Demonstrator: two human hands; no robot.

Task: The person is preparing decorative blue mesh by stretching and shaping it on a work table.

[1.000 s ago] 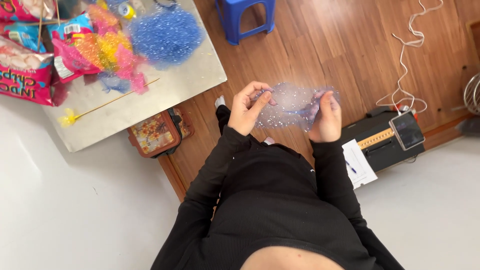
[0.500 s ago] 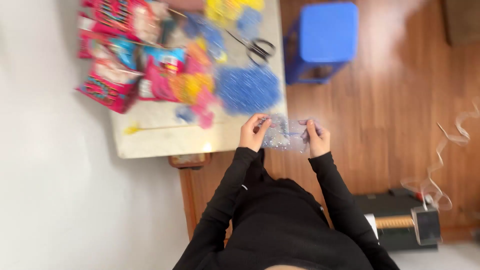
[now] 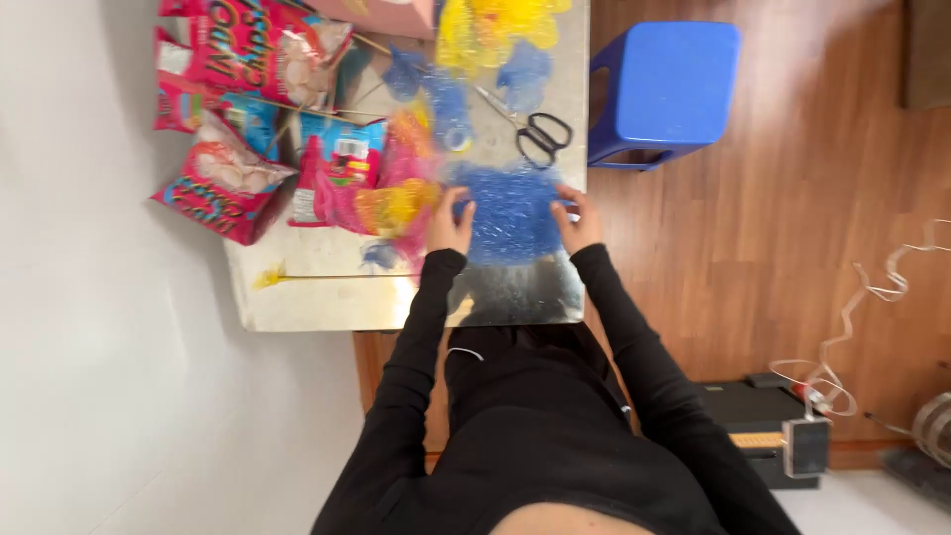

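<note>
Blue glittery mesh (image 3: 510, 213) lies spread on the near part of the metal table (image 3: 327, 307), pinned at its two side edges by the person's hands. Fingers of the left hand (image 3: 451, 223) curl onto the mesh's left edge, and fingers of the right hand (image 3: 578, 220) press on its right edge; the picture is blurred, so whether either hand pinches the mesh or only rests on it cannot be told. Both black sleeves (image 3: 634, 317) run back from the wrists over the table's near rim.

Just left of the left hand sits a crumpled pink and yellow mesh piece (image 3: 396, 203), touching or nearly touching the blue one. Beyond the blue mesh, towards the far side, black-handled scissors (image 3: 540, 134) lie close to its upper edge, with smaller blue scraps (image 3: 446, 99) beside them and a yellow mesh bunch (image 3: 495, 25) at the far end. Pink snack bags (image 3: 223, 178) crowd the table's left part, some overlapping. A thin stick with a yellow tip (image 3: 297, 278) lies near the table's front left.

Off the table to the right stands a blue plastic stool (image 3: 666, 84) on the wooden floor (image 3: 792, 248), close to the table's corner. Farther right, a curled pale ribbon (image 3: 872, 297) lies on the floor near a dark box (image 3: 763, 426).
</note>
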